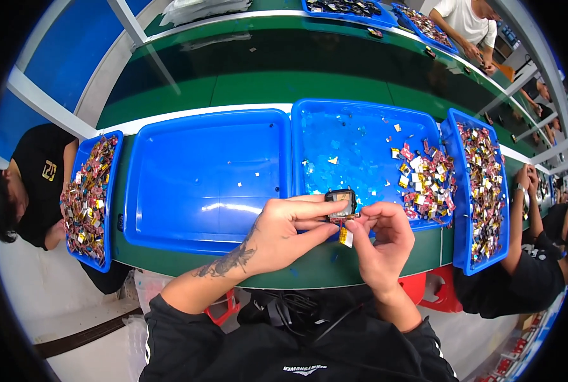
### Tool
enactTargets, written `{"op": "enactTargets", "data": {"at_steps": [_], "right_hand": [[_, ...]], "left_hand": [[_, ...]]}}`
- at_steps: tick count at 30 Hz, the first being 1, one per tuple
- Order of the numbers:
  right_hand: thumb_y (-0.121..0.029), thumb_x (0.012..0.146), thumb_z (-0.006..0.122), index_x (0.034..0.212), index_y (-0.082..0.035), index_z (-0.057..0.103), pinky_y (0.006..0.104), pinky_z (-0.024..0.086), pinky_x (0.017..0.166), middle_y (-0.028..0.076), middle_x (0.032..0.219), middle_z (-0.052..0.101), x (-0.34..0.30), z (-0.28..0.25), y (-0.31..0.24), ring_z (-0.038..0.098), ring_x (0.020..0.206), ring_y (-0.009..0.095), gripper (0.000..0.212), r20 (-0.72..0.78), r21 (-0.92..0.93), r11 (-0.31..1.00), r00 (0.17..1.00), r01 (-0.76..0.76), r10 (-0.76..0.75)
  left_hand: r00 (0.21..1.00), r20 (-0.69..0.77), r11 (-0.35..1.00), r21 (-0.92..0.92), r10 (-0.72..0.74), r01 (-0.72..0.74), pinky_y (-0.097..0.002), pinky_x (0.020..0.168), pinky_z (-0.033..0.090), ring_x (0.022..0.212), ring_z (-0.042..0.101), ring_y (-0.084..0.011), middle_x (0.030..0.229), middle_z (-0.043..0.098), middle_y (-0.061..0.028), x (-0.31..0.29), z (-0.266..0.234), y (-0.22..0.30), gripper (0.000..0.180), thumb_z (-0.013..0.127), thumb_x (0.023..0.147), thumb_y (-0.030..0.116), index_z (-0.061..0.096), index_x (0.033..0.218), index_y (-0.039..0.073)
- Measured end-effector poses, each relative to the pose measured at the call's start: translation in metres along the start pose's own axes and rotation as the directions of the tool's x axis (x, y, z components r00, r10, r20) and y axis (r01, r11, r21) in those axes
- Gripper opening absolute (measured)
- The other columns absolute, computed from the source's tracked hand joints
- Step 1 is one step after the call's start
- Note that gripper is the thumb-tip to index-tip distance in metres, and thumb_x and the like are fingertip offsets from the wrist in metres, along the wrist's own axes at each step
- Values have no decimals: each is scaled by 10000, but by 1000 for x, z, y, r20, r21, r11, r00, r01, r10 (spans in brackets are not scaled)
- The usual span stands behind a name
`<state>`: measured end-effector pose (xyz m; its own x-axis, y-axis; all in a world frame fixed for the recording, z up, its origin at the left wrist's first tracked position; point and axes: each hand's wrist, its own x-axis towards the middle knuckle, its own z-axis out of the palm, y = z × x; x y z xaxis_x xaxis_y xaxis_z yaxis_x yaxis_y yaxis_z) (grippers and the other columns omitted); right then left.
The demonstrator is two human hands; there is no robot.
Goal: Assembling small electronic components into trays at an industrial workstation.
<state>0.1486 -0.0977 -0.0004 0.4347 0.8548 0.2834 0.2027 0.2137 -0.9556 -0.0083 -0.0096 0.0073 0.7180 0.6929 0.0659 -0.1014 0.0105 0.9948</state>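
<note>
Over the front edge of the blue trays, my left hand [290, 230] grips a small black square electronic device casing [341, 198] between thumb and fingers. A small yellow and white battery [345, 237] hangs below the casing on thin wires. My right hand [382, 242] is closed in a pinch at the casing's lower right edge, beside the wires; whatever lies between its fingertips is too small to make out. Just beyond, the right-hand blue tray [300, 137] holds a heap of small circuit boards with batteries [427, 181] and scattered bluish film pieces [335, 149].
To the left lies a wide blue tray [201, 121] with a few tiny scraps. Narrower blue bins of circuit boards stand at far left [93, 197] and right [481, 191]. A green conveyor belt [245, 83] runs behind. Co-workers [39, 184] sit on both sides and across.
</note>
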Motion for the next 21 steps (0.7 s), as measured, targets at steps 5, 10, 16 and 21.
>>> {"op": "enactTargets", "data": {"at_steps": [5,10,16,21], "right_hand": [[77,781,720,980,-2,556,177,403,579,40,828,625,-3,1,4,524,650,46,270,-42,-5,1000,999,-25,25],[69,782,720,1014,-15,536,181,382,561,38,844,613,-1,5,5,502,648,45,308,-50,-52,999,999,10,-13],[67,805,692,1195,-1,523,220,498,637,58,921,614,3,15,2,584,775,96,431,-54,-80,995,997,-55,51],[64,826,663,1249,-12,518,245,529,677,65,946,615,16,12,2,611,836,103,453,101,-199,978,994,65,-46]], "left_hand": [[998,4,996,-50,-69,69,-223,818,538,1007,634,-141,1145,647,-114,1,4,-1,353,593,868,-108,629,1205,-10],[998,-66,991,-137,-11,2,-232,857,530,1034,617,-125,1182,644,-121,1,7,-4,355,581,898,-69,618,1238,26],[993,-115,983,-183,-30,9,-254,831,545,1031,636,-154,1154,657,-126,3,12,-3,497,535,912,-73,458,1388,47],[981,-189,998,49,37,-28,-281,863,528,1010,653,-192,1116,650,-169,4,16,-4,434,570,907,-43,429,1316,-5]]}}
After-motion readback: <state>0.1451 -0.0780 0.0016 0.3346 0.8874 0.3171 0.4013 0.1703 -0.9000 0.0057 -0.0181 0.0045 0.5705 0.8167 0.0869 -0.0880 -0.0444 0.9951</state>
